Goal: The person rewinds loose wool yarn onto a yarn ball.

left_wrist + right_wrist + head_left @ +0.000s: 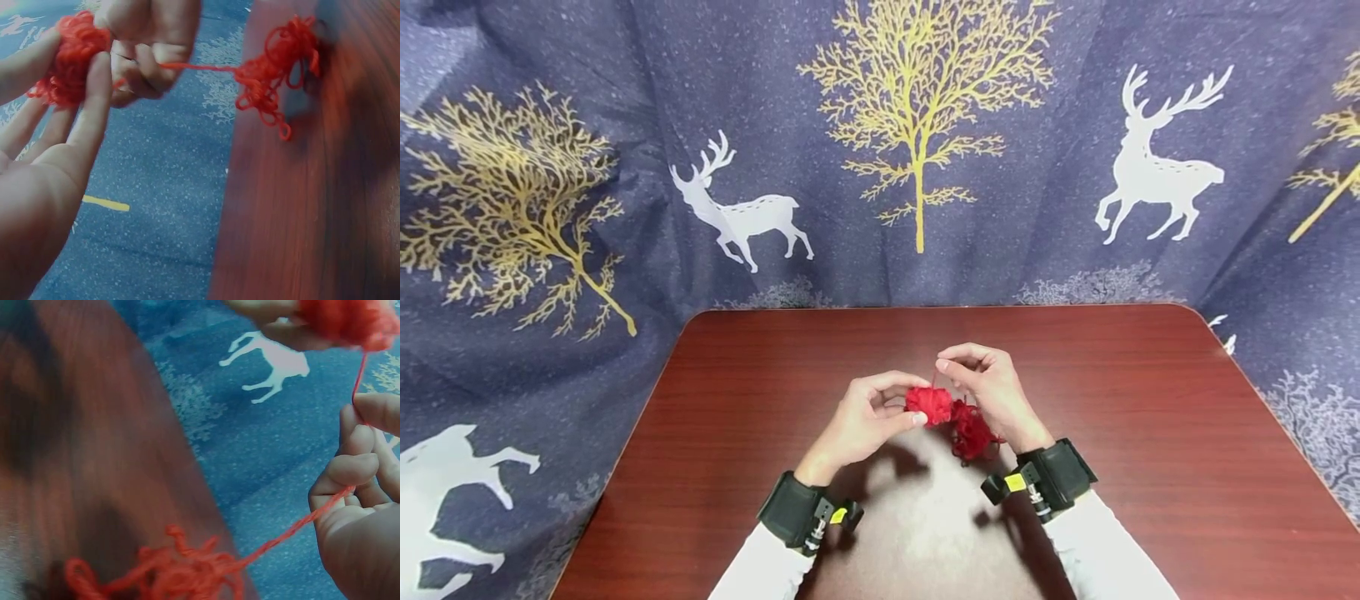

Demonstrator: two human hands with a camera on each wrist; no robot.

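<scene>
A small ball of red yarn (928,405) is held between the thumb and fingers of my left hand (867,421), above the table. Just to its right, my right hand (992,388) pinches the strand (358,384) that leads off the ball. In the right wrist view the same yarn passes through the curled fingers and runs down to a loose tangle of red yarn (187,572). That tangle (275,72) shows loops sticking out in the left wrist view. From the head view, the right hand partly covers the tangle.
A reddish-brown wooden table (737,367) lies under both hands, with a bright glare near its front. Behind it hangs a dark blue cloth (865,192) printed with white deer and yellow trees. Each wrist wears a black strap (1057,473) with a small camera.
</scene>
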